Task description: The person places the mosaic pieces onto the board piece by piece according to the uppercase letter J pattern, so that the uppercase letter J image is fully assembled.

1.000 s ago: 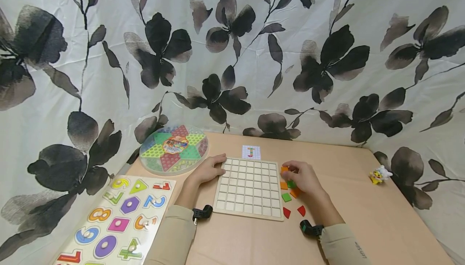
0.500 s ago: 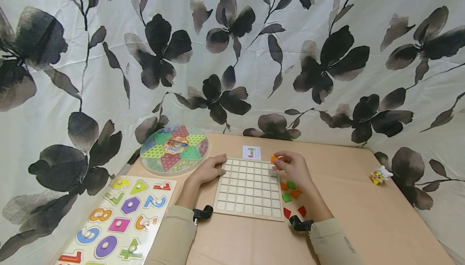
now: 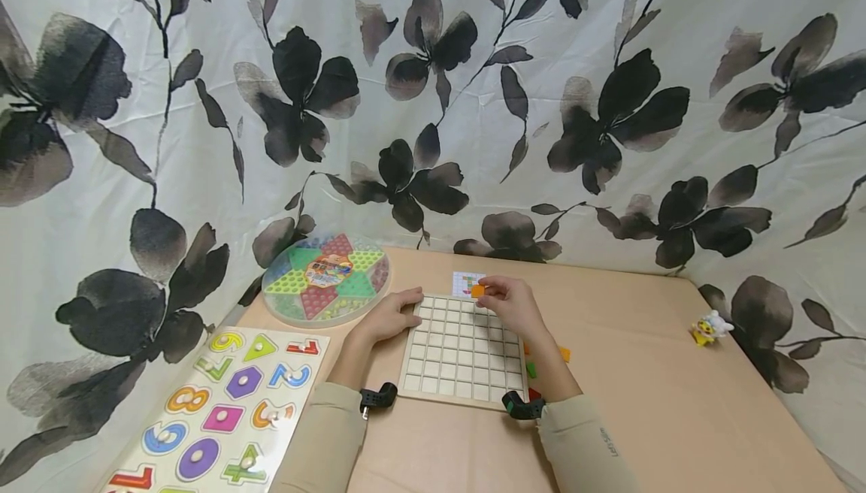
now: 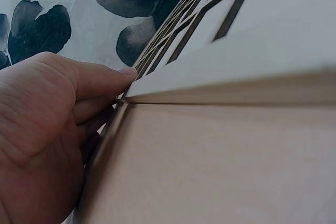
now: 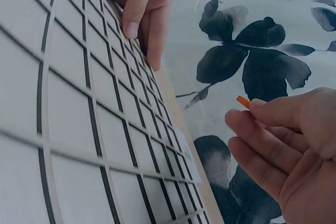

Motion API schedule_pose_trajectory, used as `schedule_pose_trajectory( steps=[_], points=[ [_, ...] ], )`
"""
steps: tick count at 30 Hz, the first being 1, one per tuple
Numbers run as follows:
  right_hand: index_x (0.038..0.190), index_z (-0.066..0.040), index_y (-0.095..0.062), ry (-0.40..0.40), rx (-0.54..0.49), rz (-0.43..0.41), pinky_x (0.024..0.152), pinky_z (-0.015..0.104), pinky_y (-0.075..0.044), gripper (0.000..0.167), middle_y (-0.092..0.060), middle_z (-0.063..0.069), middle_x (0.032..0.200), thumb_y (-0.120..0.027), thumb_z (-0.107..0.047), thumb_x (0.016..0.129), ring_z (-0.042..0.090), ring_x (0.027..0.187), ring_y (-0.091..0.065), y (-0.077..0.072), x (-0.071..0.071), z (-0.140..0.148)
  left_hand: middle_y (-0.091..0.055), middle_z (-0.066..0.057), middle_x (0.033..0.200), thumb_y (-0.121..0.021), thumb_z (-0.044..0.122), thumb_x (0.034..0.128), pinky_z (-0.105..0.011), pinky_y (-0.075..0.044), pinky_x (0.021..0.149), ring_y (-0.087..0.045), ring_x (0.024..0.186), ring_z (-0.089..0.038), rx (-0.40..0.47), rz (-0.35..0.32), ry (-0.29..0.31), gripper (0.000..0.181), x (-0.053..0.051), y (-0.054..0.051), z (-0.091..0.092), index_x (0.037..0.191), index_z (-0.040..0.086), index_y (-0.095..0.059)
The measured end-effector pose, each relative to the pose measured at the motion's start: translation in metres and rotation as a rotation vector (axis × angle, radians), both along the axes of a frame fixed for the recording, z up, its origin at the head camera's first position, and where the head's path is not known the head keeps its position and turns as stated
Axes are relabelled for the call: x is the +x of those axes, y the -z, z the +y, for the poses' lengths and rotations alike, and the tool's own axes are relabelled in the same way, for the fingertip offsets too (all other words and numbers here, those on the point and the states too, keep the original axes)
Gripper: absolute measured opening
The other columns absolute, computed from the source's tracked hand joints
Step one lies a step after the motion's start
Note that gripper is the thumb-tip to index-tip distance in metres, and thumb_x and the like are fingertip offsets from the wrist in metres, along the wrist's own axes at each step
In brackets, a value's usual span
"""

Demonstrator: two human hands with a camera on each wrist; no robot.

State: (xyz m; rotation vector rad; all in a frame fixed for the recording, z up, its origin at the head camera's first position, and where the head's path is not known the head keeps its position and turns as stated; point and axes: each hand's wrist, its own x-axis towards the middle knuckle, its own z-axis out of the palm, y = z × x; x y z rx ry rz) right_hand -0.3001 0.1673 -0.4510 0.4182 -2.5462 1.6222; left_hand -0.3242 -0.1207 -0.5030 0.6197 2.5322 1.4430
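A pale wooden grid board (image 3: 449, 361) lies flat on the table. My left hand (image 3: 387, 317) holds its left edge near the far corner, with the thumb (image 4: 107, 80) on the frame and the fingers along the side. My right hand (image 3: 517, 306) pinches a small orange square tile (image 3: 478, 291) between thumb and fingertips, above the board's far edge. The right wrist view shows this tile edge-on, clear of the board. Just behind the board lies a small gridded card (image 3: 461, 283) with a coloured pattern, partly hidden by the tile and fingers.
Loose orange (image 3: 564, 354), green (image 3: 531, 369) and red (image 3: 534, 394) pieces lie right of the board, partly covered by my right forearm. At left are a number-and-shape puzzle board (image 3: 233, 395) and a round star-patterned game board (image 3: 328, 279). A small toy figure (image 3: 710, 327) stands far right.
My right hand has picked the orange tile from the pieces at the right and carried it left, over the board's far edge near the card. The left hand stays in place.
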Motion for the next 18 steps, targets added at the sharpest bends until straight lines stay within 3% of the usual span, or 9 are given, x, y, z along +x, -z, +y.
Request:
schedule_pose_trajectory(
  steps=[4, 6, 18],
  points=[
    [0.125, 0.002, -0.072, -0.001, 0.069, 0.051, 0.071, 0.022, -0.058, 0.03, -0.074, 0.014, 0.1, -0.073, -0.002, 0.095, 0.026, 0.087, -0.07, 0.002, -0.002, -0.008, -0.034, -0.016, 0.168, -0.067, 0.005, 0.0983, -0.048, -0.021, 0.132, -0.026, 0.159, -0.035, -0.003, 0.004, 0.004, 0.059, 0.0, 0.0, 0.0, 0.153, -0.003, -0.048],
    [0.122, 0.002, -0.074, -0.003, 0.09, 0.071, 0.069, 0.02, -0.055, 0.028, -0.072, 0.013, 0.098, -0.074, -0.002, 0.094, 0.021, 0.084, -0.066, 0.003, -0.003, -0.012, -0.034, -0.016, 0.168, -0.066, 0.005, 0.0985, -0.048, -0.021, 0.132, -0.026, 0.159, -0.035, -0.002, 0.002, 0.005, 0.058, 0.0, 0.001, 0.0, 0.153, -0.003, -0.047],
    [0.12, 0.004, -0.074, 0.002, 0.126, 0.058, 0.071, 0.026, -0.057, 0.027, -0.071, 0.01, 0.094, -0.074, 0.002, 0.093, 0.019, 0.082, -0.064, 0.021, -0.001, -0.032, -0.035, -0.016, 0.168, -0.066, 0.005, 0.0988, -0.049, -0.022, 0.132, -0.026, 0.159, -0.035, 0.019, -0.007, 0.004, 0.059, -0.001, 0.001, -0.001, 0.153, -0.003, -0.047]
  ],
)
